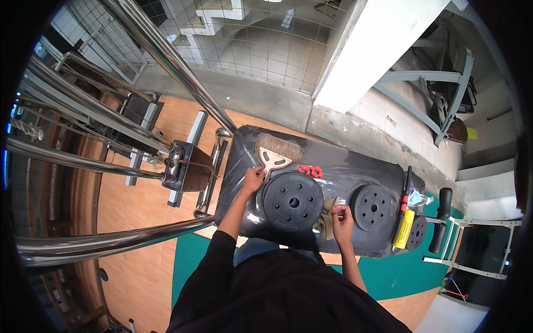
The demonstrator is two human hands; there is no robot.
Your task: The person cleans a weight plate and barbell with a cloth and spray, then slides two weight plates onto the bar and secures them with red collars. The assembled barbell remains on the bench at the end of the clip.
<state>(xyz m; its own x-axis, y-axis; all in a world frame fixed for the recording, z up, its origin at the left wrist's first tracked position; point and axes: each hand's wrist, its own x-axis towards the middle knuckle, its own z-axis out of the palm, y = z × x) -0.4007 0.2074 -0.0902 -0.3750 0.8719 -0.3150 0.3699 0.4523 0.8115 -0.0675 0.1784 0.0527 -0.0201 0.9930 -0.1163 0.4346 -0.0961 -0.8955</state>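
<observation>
On a black padded bench (347, 166) lies a wide brush (273, 158) with tan bristles and a cream head. My left hand (254, 180) is closed around the end of its handle. Right of that hand lies a large black weight plate (294, 201), seemingly on top of another. My right hand (342, 217) has its fingers curled together at an olive cloth (326, 223) and seems to pinch its edge. A smaller black plate (374, 207) lies beyond my right hand. Two red star-shaped collars (310, 171) sit above the large plate.
A dark bar with red bands (406, 194), a yellow tube (404, 228) and a small plate (416, 233) are at the bench's right end. Chrome machine posts (116, 236) and a weight stack (190, 166) crowd the left. A white pillar (372, 50) stands beyond.
</observation>
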